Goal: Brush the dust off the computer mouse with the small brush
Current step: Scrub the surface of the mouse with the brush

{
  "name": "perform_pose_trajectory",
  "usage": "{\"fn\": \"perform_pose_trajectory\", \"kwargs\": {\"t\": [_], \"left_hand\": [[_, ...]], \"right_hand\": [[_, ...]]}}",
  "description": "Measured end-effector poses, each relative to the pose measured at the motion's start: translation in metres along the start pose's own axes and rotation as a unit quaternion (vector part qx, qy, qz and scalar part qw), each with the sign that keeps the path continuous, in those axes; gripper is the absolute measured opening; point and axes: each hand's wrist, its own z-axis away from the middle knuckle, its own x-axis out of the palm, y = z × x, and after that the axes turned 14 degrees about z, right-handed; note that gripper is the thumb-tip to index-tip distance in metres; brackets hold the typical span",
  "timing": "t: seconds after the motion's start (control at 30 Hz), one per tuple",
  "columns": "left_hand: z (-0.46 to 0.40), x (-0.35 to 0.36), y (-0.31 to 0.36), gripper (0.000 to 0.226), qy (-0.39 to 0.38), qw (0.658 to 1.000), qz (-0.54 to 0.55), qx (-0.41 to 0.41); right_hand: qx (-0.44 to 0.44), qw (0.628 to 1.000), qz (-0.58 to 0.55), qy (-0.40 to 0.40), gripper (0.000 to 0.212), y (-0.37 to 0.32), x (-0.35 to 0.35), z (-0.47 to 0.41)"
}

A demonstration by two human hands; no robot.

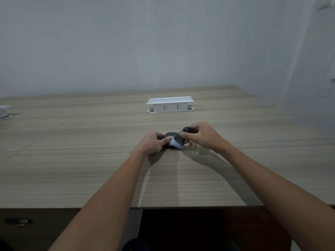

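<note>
A dark grey computer mouse [175, 138] with a pale patch on its near side rests on the wooden table [90, 160], a little past the middle. My left hand [153, 142] grips its left side, thumb on the near edge. My right hand [201, 135] is closed on the small brush [186, 129], whose dark rounded end sticks out above the fingers. The brush's thin part reaches down to the top of the mouse. Its bristles are too small to make out.
A white pop-up socket box [170, 105] stands on the table behind the mouse. Another white fitting [4, 113] sits at the far left edge. The table's near edge runs along the bottom, with a dark drawer front and handle [20, 221] below.
</note>
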Motion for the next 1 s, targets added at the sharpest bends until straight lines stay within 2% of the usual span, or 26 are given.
{"fn": "perform_pose_trajectory", "kwargs": {"t": [0.13, 0.17, 0.3, 0.33, 0.43, 0.47, 0.57, 0.63, 0.7, 0.77, 1.0], "left_hand": [[0.000, 0.002, -0.001, 0.035, 0.001, 1.000, 0.008, -0.005], [0.000, 0.002, -0.001, 0.035, 0.003, 1.000, 0.012, -0.006], [-0.001, 0.001, -0.001, 0.037, 0.001, 1.000, 0.005, 0.001], [-0.001, 0.001, -0.001, 0.038, -0.001, 1.000, 0.006, 0.001], [-0.001, 0.002, -0.002, 0.037, 0.002, 1.000, 0.013, -0.001], [-0.001, 0.002, -0.001, 0.037, 0.004, 1.000, 0.012, 0.001], [0.000, 0.002, 0.000, 0.037, 0.004, 1.000, 0.006, 0.008], [0.001, 0.002, 0.001, 0.037, 0.006, 1.000, 0.004, 0.007], [0.002, 0.004, 0.002, 0.036, 0.009, 1.000, 0.015, 0.005], [0.003, 0.006, 0.004, 0.036, 0.013, 1.000, 0.013, -0.004], [0.009, 0.005, 0.019, 0.048, 0.006, 1.000, 0.005, -0.011]], "right_hand": [[0.026, 0.986, 0.105, 0.124, 0.026, 0.002, 0.002, -0.007], [0.026, 0.988, 0.091, 0.123, 0.025, 0.004, 0.002, -0.007], [0.010, 1.000, -0.019, 0.005, 0.021, 0.004, 0.004, -0.002], [0.016, 1.000, -0.003, 0.018, 0.022, 0.005, 0.005, -0.002], [0.042, 0.986, 0.101, 0.125, 0.028, 0.005, 0.009, -0.006], [0.042, 0.985, 0.099, 0.136, 0.028, 0.005, 0.009, -0.006], [0.025, 0.997, 0.023, 0.073, 0.021, 0.002, 0.007, -0.003], [0.044, 0.998, 0.021, 0.042, 0.021, 0.001, 0.007, -0.003], [0.066, 0.992, 0.073, 0.077, 0.025, 0.002, 0.008, -0.005], [0.078, 0.988, 0.077, 0.109, 0.026, 0.003, 0.008, -0.007], [0.101, 0.989, 0.057, 0.092, 0.026, 0.000, 0.004, -0.010]]}}
